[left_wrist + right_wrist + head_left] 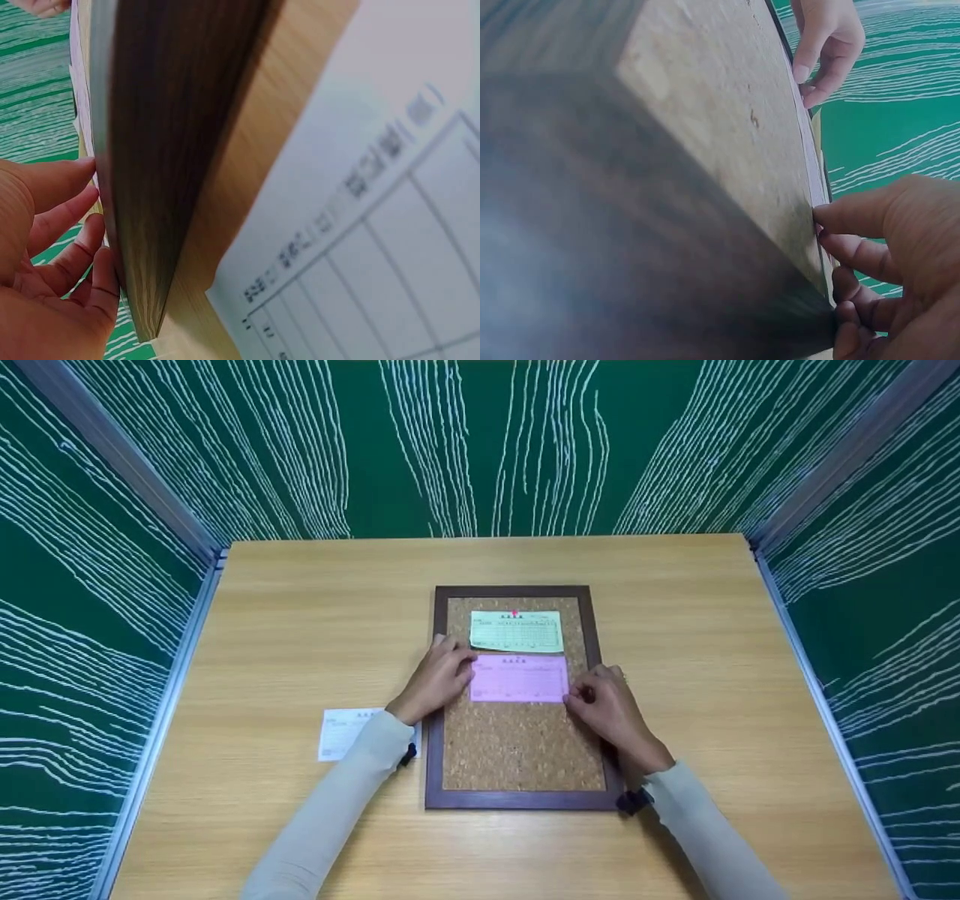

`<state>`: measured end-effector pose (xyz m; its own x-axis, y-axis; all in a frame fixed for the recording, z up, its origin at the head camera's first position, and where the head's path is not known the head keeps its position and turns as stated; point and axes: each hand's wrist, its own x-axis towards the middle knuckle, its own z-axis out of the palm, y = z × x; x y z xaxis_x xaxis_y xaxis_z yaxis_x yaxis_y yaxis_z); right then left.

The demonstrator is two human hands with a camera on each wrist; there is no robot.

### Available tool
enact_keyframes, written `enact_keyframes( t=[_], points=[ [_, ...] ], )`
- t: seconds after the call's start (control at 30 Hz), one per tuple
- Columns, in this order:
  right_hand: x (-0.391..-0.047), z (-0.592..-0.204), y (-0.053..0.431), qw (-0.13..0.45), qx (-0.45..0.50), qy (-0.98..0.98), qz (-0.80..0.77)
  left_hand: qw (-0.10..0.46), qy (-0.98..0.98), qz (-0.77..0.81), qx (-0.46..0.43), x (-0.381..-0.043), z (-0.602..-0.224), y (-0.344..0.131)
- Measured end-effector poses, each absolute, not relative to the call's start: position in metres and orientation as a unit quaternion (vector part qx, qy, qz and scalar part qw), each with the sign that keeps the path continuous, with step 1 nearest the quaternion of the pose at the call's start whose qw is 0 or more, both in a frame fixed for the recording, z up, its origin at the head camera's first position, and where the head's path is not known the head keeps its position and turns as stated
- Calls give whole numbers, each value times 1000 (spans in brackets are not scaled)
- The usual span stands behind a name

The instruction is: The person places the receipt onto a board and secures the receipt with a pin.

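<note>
A pink printed form slip (519, 681) lies on the cork board (517, 750), just below a green slip (517, 634) that a red pushpin (514, 613) holds at its top edge. My left hand (439, 676) pinches the pink slip near its upper left corner, the wrist crossing the board's frame. At the lower right corner, my right hand (611, 712) pinches the same slip between thumb and index finger. Edge-on in the right wrist view, the pink slip (808, 142) runs between both hands, close to the cork.
A white printed slip (343, 735) lies on the wooden table (277, 645) left of the board, partly under my left sleeve. The board has a dark brown frame (517, 800). Green walls (480, 450) with white wavy lines enclose the table at the back and sides.
</note>
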<state>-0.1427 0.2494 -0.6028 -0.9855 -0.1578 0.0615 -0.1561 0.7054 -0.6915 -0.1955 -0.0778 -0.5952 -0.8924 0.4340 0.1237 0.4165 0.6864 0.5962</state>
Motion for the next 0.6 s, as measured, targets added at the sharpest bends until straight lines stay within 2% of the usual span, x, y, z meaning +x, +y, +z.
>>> enact_keyframes(
  t=[0.23,0.6],
  points=[
    [-141,-597,259,-17,-107,908,-404,8,910,326,256,-199,-604,-83],
    [-143,-592,279,-48,-99,885,-453,24,918,286,274,-191,-590,-84]
  ],
)
